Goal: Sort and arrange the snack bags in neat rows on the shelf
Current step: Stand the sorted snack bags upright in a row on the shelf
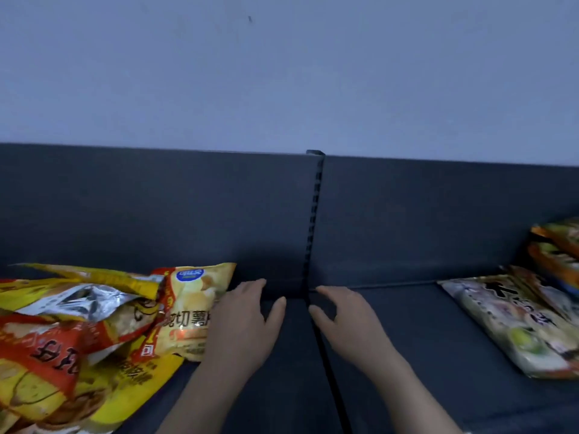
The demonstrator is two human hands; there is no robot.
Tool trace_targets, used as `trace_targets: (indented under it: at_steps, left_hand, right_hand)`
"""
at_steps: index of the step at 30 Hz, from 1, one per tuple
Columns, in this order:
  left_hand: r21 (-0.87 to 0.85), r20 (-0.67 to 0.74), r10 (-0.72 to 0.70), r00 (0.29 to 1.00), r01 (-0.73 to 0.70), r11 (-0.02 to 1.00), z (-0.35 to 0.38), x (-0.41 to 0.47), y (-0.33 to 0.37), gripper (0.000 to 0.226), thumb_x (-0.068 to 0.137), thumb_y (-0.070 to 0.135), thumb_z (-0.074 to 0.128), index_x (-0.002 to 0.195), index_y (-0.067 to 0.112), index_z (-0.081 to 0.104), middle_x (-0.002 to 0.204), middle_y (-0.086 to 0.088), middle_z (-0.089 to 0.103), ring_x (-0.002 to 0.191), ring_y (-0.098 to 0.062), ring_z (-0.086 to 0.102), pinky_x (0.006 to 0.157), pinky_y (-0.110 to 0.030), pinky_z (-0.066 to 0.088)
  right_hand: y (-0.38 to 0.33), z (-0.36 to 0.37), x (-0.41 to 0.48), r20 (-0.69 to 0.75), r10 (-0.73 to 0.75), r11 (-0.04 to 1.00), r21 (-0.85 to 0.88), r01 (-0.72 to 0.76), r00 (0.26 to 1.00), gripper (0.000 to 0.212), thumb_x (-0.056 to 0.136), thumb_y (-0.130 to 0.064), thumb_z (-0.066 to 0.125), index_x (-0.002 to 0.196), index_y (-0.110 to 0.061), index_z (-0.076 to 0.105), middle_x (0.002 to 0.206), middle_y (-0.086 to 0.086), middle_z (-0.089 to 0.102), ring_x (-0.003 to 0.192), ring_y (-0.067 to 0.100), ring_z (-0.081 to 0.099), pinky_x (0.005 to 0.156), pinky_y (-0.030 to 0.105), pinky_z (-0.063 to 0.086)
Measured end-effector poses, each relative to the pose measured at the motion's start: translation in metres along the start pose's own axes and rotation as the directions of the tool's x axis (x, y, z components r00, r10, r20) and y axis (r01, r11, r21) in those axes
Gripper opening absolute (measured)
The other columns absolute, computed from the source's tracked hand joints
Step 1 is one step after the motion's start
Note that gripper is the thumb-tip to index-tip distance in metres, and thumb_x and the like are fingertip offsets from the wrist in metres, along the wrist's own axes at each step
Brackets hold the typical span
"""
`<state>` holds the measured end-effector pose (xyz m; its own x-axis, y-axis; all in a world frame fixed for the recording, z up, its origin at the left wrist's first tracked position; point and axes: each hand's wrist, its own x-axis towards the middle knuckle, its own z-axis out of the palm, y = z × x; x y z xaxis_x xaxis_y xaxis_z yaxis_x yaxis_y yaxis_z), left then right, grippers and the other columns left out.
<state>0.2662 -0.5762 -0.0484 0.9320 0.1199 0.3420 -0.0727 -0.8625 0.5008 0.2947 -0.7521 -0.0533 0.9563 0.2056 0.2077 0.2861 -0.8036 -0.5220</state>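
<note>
Reaching out over the dark shelf (423, 339), both hands are palm-down with fingers loosely spread, holding nothing. The left hand (247, 317) sits right against the edge of a yellow bag (191, 308), which lies on a messy pile (47, 355) of yellow and red bags on the left. The right hand (344, 324) is just right of the slotted strip (315, 214), well apart from the pale bag (513, 327) lying flat on the right. Orange bags (554, 245) are stacked behind that one. Can't tell if the palms actually touch the shelf.
</note>
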Motion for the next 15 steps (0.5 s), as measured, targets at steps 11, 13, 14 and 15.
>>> trace_targets:
  at_steps: [11, 13, 14, 15]
  left_hand:
    - [-0.039, 0.209, 0.098, 0.973, -0.092, 0.995, 0.097, -0.048, 0.129, 0.059, 0.097, 0.055, 0.038, 0.146, 0.022, 0.038, 0.146, 0.005, 0.044, 0.129, -0.014, 0.045, 0.105, -0.027, 0.038]
    - [-0.038, 0.239, 0.104, 0.965, -0.098, 0.994, 0.114, -0.058, 0.154, 0.059, 0.097, 0.056, 0.038, 0.146, 0.022, 0.039, 0.145, 0.006, 0.046, 0.127, -0.014, 0.046, 0.103, -0.027, 0.04]
    - [-0.037, 0.25, 0.103, 0.963, -0.097, 0.995, 0.123, -0.062, 0.166, 0.059, 0.097, 0.056, 0.038, 0.145, 0.022, 0.04, 0.144, 0.006, 0.046, 0.127, -0.014, 0.047, 0.103, -0.027, 0.04]
    - [-0.037, 0.263, 0.099, 0.96, -0.093, 0.995, 0.132, -0.066, 0.178, 0.059, 0.097, 0.056, 0.038, 0.145, 0.023, 0.04, 0.145, 0.006, 0.046, 0.127, -0.014, 0.047, 0.103, -0.028, 0.041]
  right_hand:
    - [0.137, -0.078, -0.089, -0.043, 0.224, 0.973, -0.047, -0.226, 0.974, 0.054, 0.095, -0.045, 0.052, 0.143, -0.022, 0.044, 0.144, -0.005, 0.048, 0.133, 0.012, 0.041, 0.111, 0.029, 0.033]
    - [0.162, -0.095, -0.105, -0.058, 0.247, 0.967, -0.047, -0.25, 0.967, 0.053, 0.094, -0.044, 0.053, 0.142, -0.021, 0.046, 0.143, -0.004, 0.049, 0.132, 0.013, 0.042, 0.111, 0.029, 0.034]
    - [0.175, -0.104, -0.113, -0.069, 0.253, 0.965, -0.049, -0.257, 0.965, 0.053, 0.094, -0.044, 0.054, 0.142, -0.021, 0.046, 0.142, -0.004, 0.05, 0.132, 0.013, 0.043, 0.11, 0.029, 0.034]
    - [0.187, -0.112, -0.121, -0.076, 0.26, 0.963, -0.05, -0.264, 0.963, 0.053, 0.094, -0.043, 0.054, 0.142, -0.021, 0.046, 0.142, -0.004, 0.05, 0.132, 0.012, 0.043, 0.11, 0.028, 0.034]
